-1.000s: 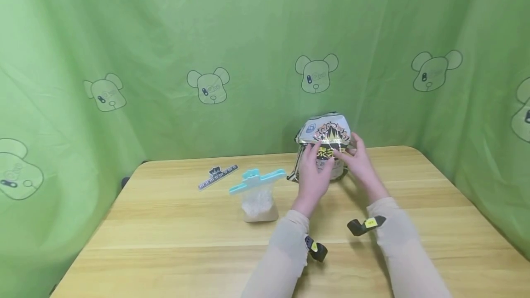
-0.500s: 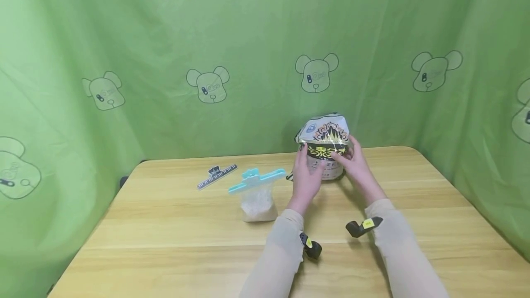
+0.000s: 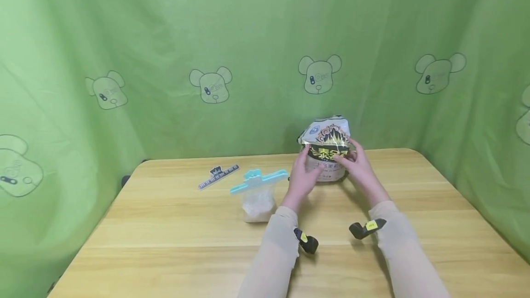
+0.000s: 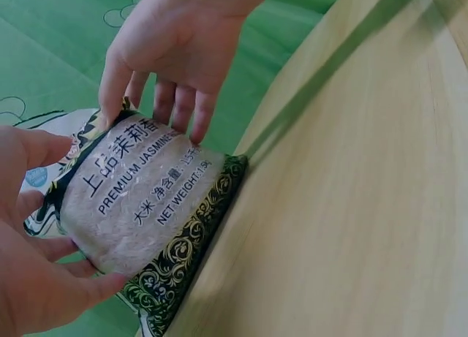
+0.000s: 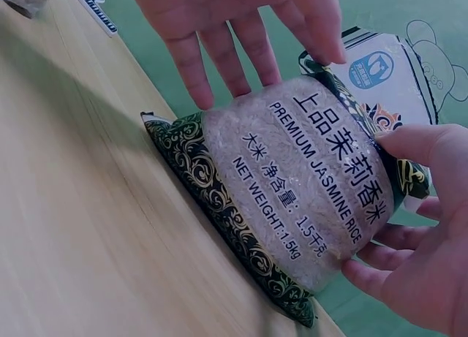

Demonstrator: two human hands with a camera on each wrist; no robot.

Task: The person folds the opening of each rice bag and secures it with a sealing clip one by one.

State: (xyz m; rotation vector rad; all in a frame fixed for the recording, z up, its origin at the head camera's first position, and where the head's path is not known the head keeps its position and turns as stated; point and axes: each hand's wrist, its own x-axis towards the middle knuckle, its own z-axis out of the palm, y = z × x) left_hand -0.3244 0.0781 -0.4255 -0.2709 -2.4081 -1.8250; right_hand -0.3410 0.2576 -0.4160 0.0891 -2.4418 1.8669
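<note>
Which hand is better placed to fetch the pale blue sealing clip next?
Left hand: it is nearer the pale blue clip. Right hand grips the printed jasmine rice bag on its far side.

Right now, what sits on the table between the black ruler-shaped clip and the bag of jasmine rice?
In the head view, a clear pouch closed by a blue clip stands between the ruler-shaped clip and the rice bag.

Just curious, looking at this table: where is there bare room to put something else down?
The wooden table is bare along its near edge left of the sleeves, and at the right end beyond the rice bag. The back left is crowded: ruler clip, clipped small bag.
</note>
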